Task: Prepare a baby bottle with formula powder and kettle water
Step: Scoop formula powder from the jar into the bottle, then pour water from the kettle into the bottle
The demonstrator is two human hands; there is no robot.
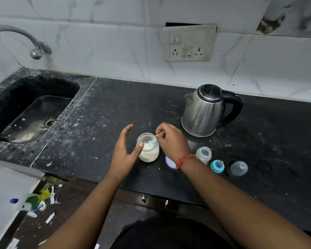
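Observation:
A glass jar (149, 151) of white formula powder stands open on the black counter (115, 114). My right hand (171, 141) pinches the handle of a light blue scoop (152, 141) that dips into the jar's mouth. My left hand (124, 150) is open beside the jar, fingers straight, its thumb touching the jar's near rim. The jar's white lid (170, 162) lies partly hidden under my right wrist. The open baby bottle (203, 155) stands to the right, then its teal ring with teat (217, 166) and its clear cap (239, 168). The steel kettle (205, 110) stands behind.
A dark sink (34, 112) with a tap (31, 42) lies at the left. A wall socket plate (188, 44) hangs above the kettle. A black ring (264, 166) lies right of the cap. Scraps and a bottle litter the floor at lower left (38, 200).

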